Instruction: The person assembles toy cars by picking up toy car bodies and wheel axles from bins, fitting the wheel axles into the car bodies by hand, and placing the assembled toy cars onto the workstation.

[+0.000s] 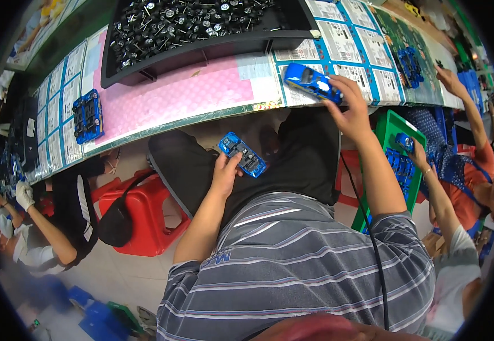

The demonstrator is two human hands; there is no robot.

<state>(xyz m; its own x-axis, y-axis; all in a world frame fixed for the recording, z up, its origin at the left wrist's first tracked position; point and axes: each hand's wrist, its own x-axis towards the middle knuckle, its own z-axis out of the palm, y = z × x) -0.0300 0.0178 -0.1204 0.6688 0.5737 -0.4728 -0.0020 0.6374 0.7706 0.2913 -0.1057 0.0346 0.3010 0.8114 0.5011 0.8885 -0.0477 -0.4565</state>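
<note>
Over my lap, my left hand point(226, 172) grips a blue toy car body point(251, 162) with its dark underside turned up. At the bench edge on the right, my right hand point(349, 108) has its fingers around the rear of a second blue toy car point(304, 78), which is upright, wheels down, on or just above the printed sheets. Another toy car point(88, 116) lies underside up at the left end of the bench, apart from both hands.
A black tray point(201, 55) full of small wheels on axles stands at the back. Several blue cars point(410, 67) lie at the far right. A co-worker's hand point(419, 154) holds a car over a green crate point(420, 136). A red stool point(139, 227) stands at my left.
</note>
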